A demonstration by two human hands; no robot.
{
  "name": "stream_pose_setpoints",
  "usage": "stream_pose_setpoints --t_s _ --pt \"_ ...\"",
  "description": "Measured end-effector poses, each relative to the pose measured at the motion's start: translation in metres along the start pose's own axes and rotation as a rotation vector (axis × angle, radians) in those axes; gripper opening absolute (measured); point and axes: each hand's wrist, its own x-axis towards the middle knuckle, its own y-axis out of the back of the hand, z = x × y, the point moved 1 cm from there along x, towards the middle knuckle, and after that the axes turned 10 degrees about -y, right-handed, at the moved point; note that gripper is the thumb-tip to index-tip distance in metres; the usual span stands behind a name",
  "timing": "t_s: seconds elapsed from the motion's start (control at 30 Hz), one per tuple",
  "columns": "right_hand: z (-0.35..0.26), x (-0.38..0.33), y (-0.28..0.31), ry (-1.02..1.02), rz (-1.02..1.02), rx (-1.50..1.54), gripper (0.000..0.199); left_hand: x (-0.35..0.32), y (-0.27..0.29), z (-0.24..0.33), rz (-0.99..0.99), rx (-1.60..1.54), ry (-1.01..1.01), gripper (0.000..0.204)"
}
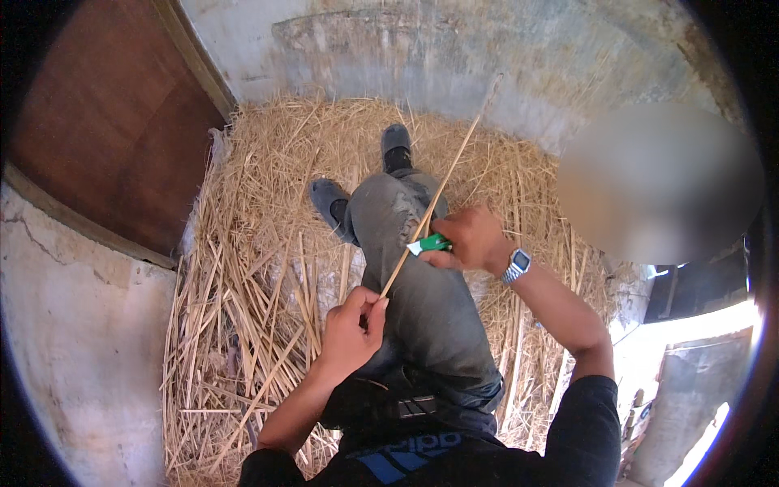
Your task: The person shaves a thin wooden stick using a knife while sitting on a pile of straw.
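Note:
A long, thin tan stalk (445, 183) runs slantwise over my legs, its far tip reaching toward the wall. Its near end is pinched between the thumb and fingers of my left hand (353, 329). My right hand (472, 237), with a metal watch on the wrist, is closed around a green-handled utility knife (434, 243). The knife's pale front end lies against the stalk, a little above my left hand. Whether the edge cuts into the stalk, I cannot tell.
Loose straw and shavings (284, 162) cover the floor around my feet. Longer stalks (223, 312) lie piled to my left. A stained wall (389, 49) stands ahead, and a brown panel (114, 122) is at the left. A blurred patch hides the area at right.

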Motion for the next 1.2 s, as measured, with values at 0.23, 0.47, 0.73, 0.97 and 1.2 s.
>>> stream_pose_setpoints --t_s 0.23,0.47,0.73,0.97,1.2 --pt "0.016 0.007 0.018 -0.456 0.087 0.113 0.046 0.033 -0.012 0.003 -0.017 -0.009 -0.041 0.012" --pt "0.097 0.034 0.024 -0.937 0.241 0.164 0.067 0.02 0.002 0.001 -0.074 0.099 -0.007 0.014" --pt "0.201 -0.019 0.05 -0.938 0.464 0.22 0.074 -0.018 0.006 -0.012 -0.061 0.082 0.027 0.014" --pt "-0.005 -0.009 0.04 -0.685 -0.053 0.19 0.064 0.03 -0.006 0.005 -0.099 0.074 -0.013 0.015" --pt "-0.016 -0.017 0.02 -0.458 0.004 0.032 0.059 0.027 -0.011 0.001 -0.106 0.195 -0.041 0.015"
